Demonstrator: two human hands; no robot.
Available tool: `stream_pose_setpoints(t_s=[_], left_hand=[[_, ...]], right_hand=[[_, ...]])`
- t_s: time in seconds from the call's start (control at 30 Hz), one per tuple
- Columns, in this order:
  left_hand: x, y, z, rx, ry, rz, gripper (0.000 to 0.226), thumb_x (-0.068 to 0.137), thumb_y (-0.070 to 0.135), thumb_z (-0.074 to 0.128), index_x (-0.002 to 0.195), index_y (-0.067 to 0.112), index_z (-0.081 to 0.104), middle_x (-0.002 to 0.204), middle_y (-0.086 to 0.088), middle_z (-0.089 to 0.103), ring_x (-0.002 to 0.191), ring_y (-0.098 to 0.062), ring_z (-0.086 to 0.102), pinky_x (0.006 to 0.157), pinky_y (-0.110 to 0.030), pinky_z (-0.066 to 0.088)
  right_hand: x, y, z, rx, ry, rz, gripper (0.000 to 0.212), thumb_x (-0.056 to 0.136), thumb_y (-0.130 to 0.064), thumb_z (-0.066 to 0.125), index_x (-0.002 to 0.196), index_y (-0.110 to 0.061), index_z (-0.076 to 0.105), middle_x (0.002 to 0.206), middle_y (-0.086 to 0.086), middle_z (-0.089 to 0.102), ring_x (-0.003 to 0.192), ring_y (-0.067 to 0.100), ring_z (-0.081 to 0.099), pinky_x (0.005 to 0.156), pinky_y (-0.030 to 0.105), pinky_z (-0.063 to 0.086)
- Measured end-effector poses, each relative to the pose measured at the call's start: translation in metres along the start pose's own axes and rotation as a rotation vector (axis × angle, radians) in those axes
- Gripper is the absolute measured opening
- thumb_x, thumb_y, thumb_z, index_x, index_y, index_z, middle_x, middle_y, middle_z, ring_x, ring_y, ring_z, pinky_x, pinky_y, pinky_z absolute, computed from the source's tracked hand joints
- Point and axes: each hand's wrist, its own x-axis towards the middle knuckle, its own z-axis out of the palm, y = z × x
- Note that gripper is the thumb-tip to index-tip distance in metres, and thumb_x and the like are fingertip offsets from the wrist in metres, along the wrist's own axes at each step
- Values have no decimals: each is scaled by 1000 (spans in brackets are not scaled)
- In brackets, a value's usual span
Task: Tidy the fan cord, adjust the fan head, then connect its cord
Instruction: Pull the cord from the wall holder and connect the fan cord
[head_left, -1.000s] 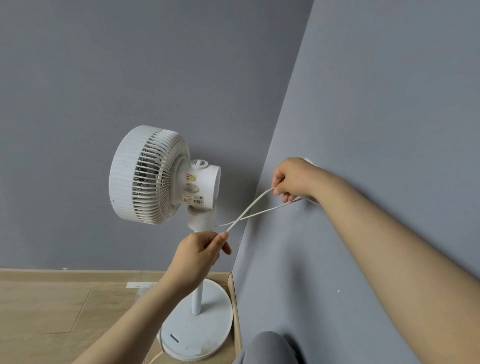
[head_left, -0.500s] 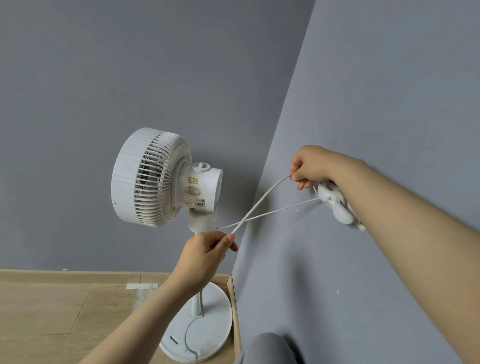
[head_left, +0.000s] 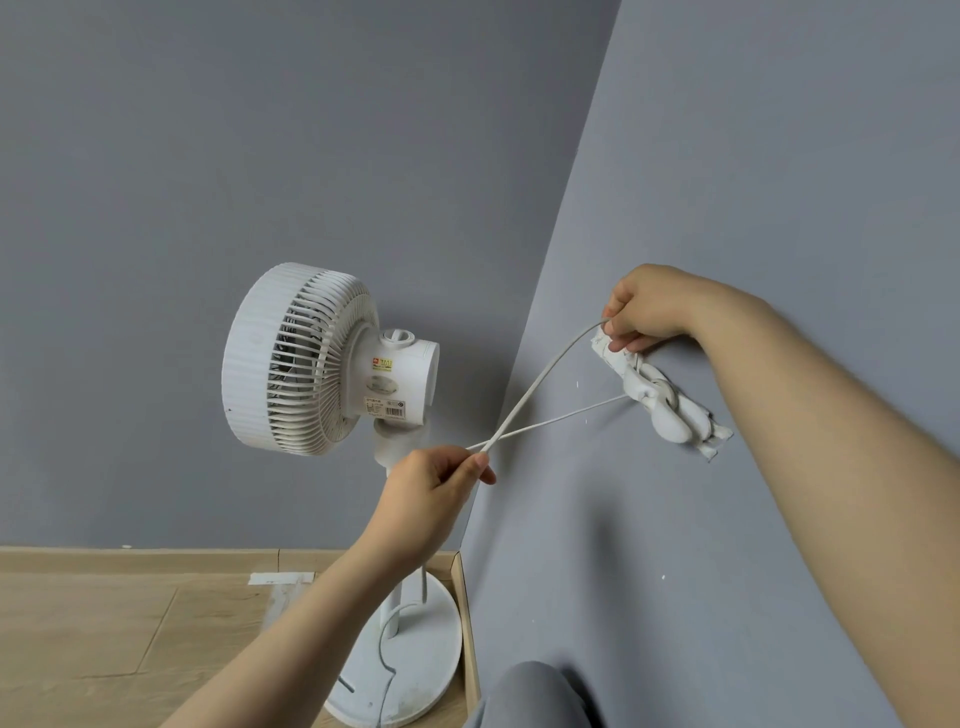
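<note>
A white plastic pedestal fan (head_left: 311, 364) stands on its round base in the corner of two grey walls, its ribbed head facing left. A white power strip (head_left: 670, 410) is fixed slantwise on the right-hand grey wall (head_left: 727, 545). Two strands of thin white cord (head_left: 540, 387) cross just beside the fan's neck, where the left hand (head_left: 431, 488) pinches them, while the right hand (head_left: 649, 306) is curled round the thicker strand at the strip's upper end.
</note>
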Motion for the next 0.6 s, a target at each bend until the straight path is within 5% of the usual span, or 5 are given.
stream_pose_setpoints(t_s=[0.17, 0.6], left_hand=[[-5, 1, -1, -1, 3, 3, 31, 96, 36, 52, 77, 21, 70, 58, -9, 36, 52, -17, 29, 53, -28, 26], [-13, 5, -1, -16, -9, 35, 28, 95, 34, 53, 77, 20, 71, 57, -9, 37, 52, -17, 31, 50, -26, 25]], right_hand=[[-21, 0, -6, 41, 49, -30, 7, 91, -2, 56, 95, -3, 62, 95, 19, 68, 88, 22, 63, 86, 35, 53], [-78, 16, -9, 80, 149, 10, 11, 89, -8, 60, 81, -15, 60, 93, 18, 71, 92, 29, 66, 96, 46, 49]])
